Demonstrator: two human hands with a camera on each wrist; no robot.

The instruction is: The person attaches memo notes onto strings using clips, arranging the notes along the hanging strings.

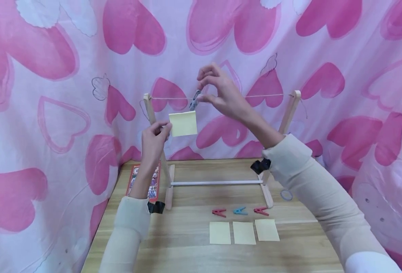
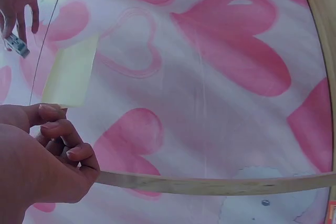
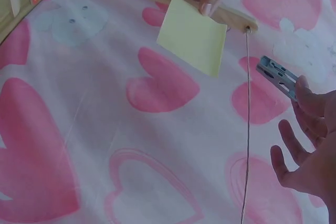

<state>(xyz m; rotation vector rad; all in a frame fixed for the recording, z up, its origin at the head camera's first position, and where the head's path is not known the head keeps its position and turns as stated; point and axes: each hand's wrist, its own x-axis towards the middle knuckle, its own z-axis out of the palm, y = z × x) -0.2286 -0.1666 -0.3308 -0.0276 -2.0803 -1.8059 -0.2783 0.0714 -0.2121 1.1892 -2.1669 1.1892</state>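
A yellow sticky note [image 1: 183, 124] is pinched at its left edge by my left hand [image 1: 155, 141], and it hangs just below the string [image 1: 170, 98]. With thumb and fingers my right hand [image 1: 222, 91] holds a grey-blue clothespin [image 1: 194, 100] close to the string, above the note's upper right corner. In the right wrist view the clothespin [image 3: 277, 77] stands apart from both the note [image 3: 192, 36] and the string [image 3: 248, 129]. The left wrist view shows the note [image 2: 71, 74] tilted, its lower end between thumb and fingers.
The string runs between two wooden posts [image 1: 289, 112], joined below by a white rod [image 1: 218, 182]. Nearer on the table lie two red clothespins [image 1: 219, 212], a blue clothespin [image 1: 240, 211] and three yellow notes [image 1: 244, 232]. A red printed card [image 1: 154, 184] lies behind my left forearm.
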